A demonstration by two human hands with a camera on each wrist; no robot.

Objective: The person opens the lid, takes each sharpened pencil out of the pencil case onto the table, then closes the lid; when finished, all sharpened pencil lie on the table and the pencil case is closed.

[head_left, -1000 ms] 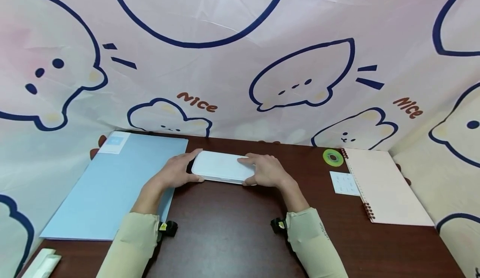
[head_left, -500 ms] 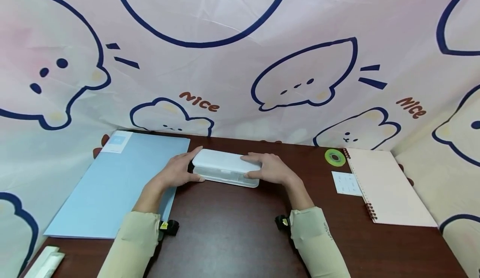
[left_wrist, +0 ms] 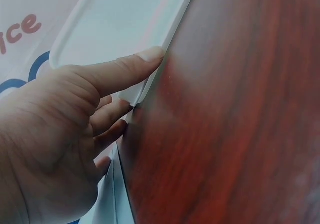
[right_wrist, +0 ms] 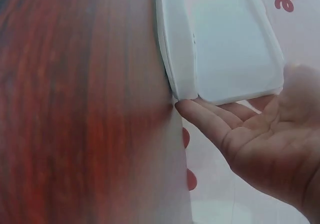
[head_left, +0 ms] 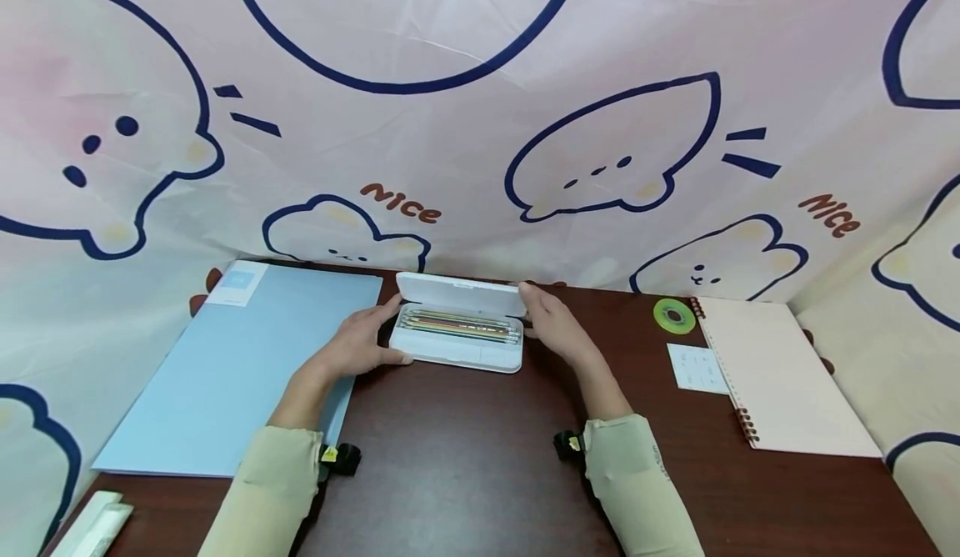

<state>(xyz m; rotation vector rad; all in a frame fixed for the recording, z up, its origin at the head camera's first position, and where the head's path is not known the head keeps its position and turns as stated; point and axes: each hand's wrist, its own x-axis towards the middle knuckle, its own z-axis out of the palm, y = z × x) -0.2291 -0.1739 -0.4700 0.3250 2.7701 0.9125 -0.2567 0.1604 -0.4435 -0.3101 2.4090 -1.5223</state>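
A white pencil case (head_left: 450,352) lies near the back middle of the table, its lid (head_left: 461,294) raised and leaning back. Several pencils (head_left: 459,325) in different colours lie along the far part of its tray. At the left end, my left hand (head_left: 356,342) grips the case, thumb along the front edge; the left wrist view shows this thumb (left_wrist: 120,73) on the rim. My right hand (head_left: 558,328) holds the lid's right end. In the right wrist view one digit of that hand (right_wrist: 270,144) reaches the case's corner, while other fingers go partly hidden behind the lid.
A large light-blue folder (head_left: 247,365) lies on the left, close to my left forearm. On the right are a spiral notebook (head_left: 783,373), a small white card (head_left: 696,368) and a round green item (head_left: 674,316). Pale wrapped packets (head_left: 93,524) lie front left.
The pencil case was closed; my right hand has lifted its lid up and back, baring the pencils. My left hand has stayed at the left end.
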